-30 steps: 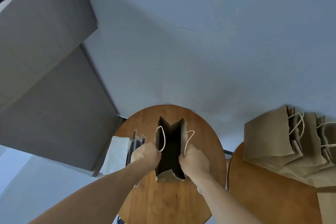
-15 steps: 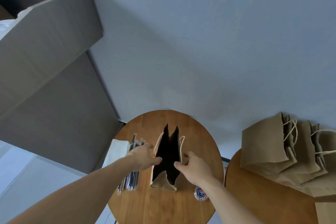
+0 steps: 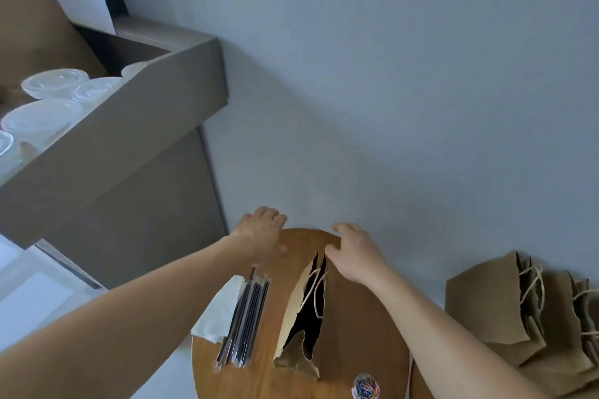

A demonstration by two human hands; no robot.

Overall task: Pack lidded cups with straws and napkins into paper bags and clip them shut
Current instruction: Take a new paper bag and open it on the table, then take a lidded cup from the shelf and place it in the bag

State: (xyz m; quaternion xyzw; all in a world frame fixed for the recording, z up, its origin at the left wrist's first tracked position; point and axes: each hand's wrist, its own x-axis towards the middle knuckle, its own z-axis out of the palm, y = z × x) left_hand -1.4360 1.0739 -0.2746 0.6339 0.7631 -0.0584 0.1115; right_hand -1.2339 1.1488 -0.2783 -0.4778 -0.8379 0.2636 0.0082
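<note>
Bag (image 3: 301, 308) stands open on our table (image 3: 350, 334) beside the straws (image 3: 246, 317), mouth up for loading, we judge; left hand (image 3: 259, 236) and right hand (image 3: 353, 253) hover just past it, fingers loose, holding nothing.

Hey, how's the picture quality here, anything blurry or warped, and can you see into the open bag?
Head view: the left hand is smeared by motion blur; wide-angle distortion tilts the wall and counter; the bag shows only solid black shadow inside, so its contents can't be told; the cups at the left edge look pale and soft.
</note>
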